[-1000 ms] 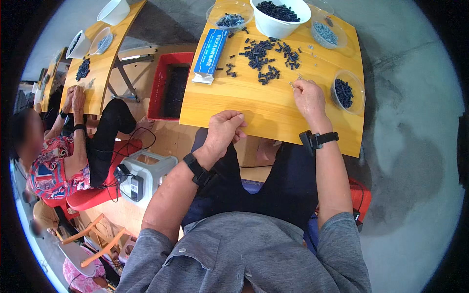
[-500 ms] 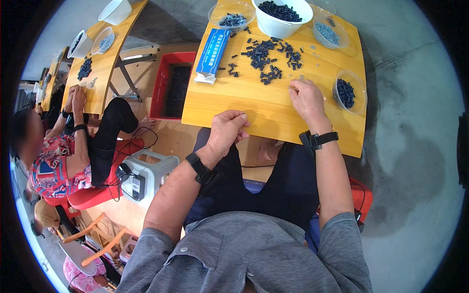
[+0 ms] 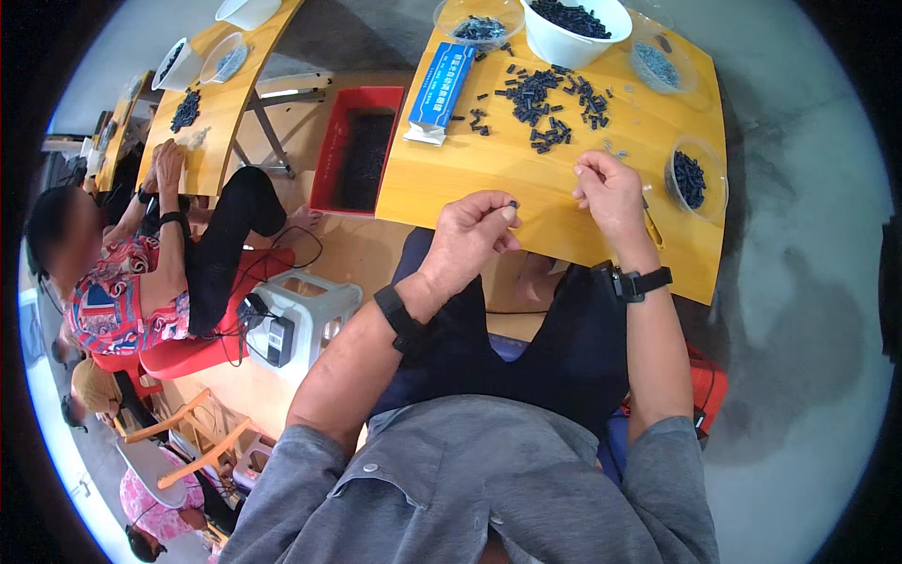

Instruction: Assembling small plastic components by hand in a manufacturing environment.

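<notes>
Over the near edge of the yellow wooden table [image 3: 451, 179], my left hand [image 3: 470, 235] pinches a small dark piece [image 3: 513, 204] between thumb and forefinger. It resembles the short black cylindrical pieces [image 3: 531, 97] heaped loose farther back on the table. My right hand [image 3: 613, 195] hovers to the right, thumb and fingertips pressed together; whatever they hold is too small to make out. Close beside its wrist lies a tool with a yellow handle [image 3: 652, 230], partly hidden by the hand. Small clear bits [image 3: 615, 150] lie just beyond the right fingertips.
A clear bowl of black pieces [image 3: 691, 179] stands at right. Behind are a white tub [image 3: 592, 49], a bowl of grey-blue bits [image 3: 658, 68], another bowl [image 3: 479, 26] and a blue box [image 3: 440, 92]. A red crate [image 3: 331, 155] is left; another person [image 3: 132, 273] sits beyond.
The hands have come nearer each other. A dark piece now shows at my left fingertips, and my right hand has drawn back from the small bits. The whole view has shifted slightly.
</notes>
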The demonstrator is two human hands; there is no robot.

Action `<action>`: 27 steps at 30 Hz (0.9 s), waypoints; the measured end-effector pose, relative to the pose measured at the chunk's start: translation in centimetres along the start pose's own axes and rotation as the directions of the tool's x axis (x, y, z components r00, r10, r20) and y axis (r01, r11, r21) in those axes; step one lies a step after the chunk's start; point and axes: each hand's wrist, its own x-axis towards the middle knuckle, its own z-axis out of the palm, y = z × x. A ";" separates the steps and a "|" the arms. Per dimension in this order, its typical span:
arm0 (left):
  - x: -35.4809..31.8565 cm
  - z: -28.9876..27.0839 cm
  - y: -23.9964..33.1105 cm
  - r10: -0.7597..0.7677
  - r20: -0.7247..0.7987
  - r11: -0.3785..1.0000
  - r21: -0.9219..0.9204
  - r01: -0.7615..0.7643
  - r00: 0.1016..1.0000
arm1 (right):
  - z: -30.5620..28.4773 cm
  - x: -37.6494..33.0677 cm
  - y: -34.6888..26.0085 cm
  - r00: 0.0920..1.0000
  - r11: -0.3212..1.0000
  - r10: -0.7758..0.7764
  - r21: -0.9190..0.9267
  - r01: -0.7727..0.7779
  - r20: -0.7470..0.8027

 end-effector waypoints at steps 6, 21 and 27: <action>-1.7 1.2 2.2 0.113 0.063 0.993 -0.032 -0.112 0.992 | 0.0 -3.3 -4.4 0.988 0.970 -0.058 0.242 0.023 0.140; -4.8 2.0 3.6 0.212 0.139 0.977 -0.067 -0.204 0.967 | -0.7 -8.7 -9.8 0.920 0.967 -0.214 0.206 0.152 0.328; -5.7 2.3 3.9 0.171 0.110 0.985 -0.041 -0.168 0.979 | -0.7 -9.6 -10.0 0.914 0.967 -0.237 0.165 0.192 0.328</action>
